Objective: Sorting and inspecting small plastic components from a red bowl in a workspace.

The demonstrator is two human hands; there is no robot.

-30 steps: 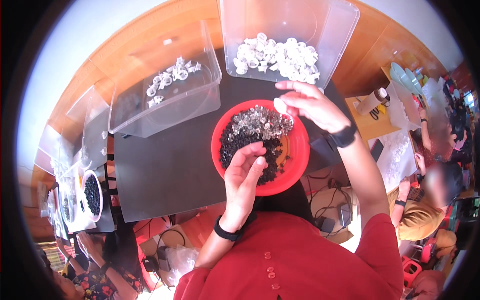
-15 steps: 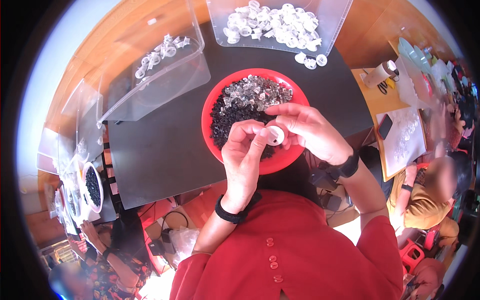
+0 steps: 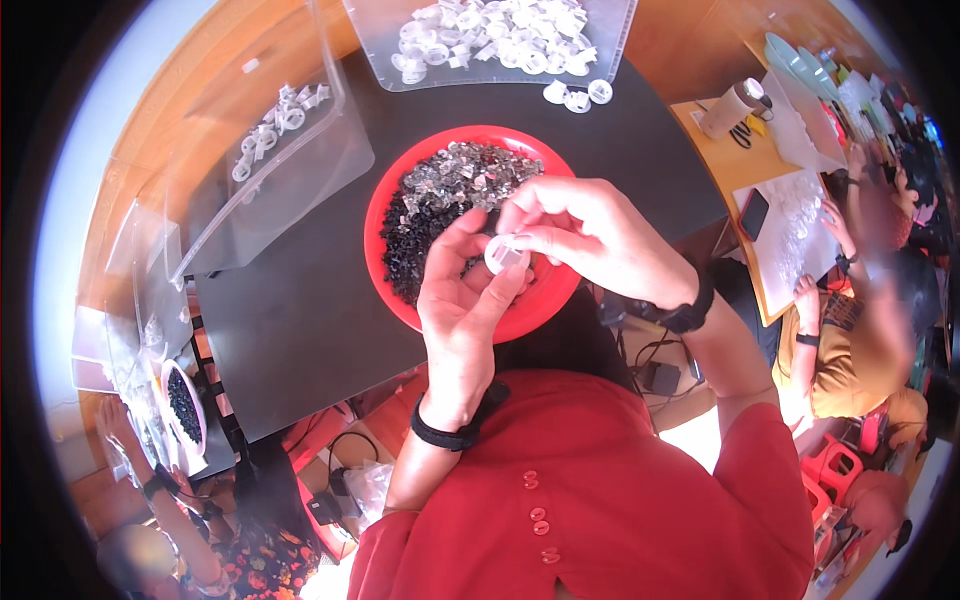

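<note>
Left hand [image 3: 462, 300] and right hand [image 3: 585, 235] pinch white round part [image 3: 505, 253] over red bowl [image 3: 400, 210].

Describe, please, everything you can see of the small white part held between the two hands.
The small white part is a round, ring-like piece, seemingly of pale translucent plastic, with a raised centre; finer detail is too small to tell. It is held above the near side of the red bowl, which is full of dark and clear bits. The right hand pinches it from above with its fingertips, while the left hand supports it from below with thumb and fingers. It touches nothing else.
</note>
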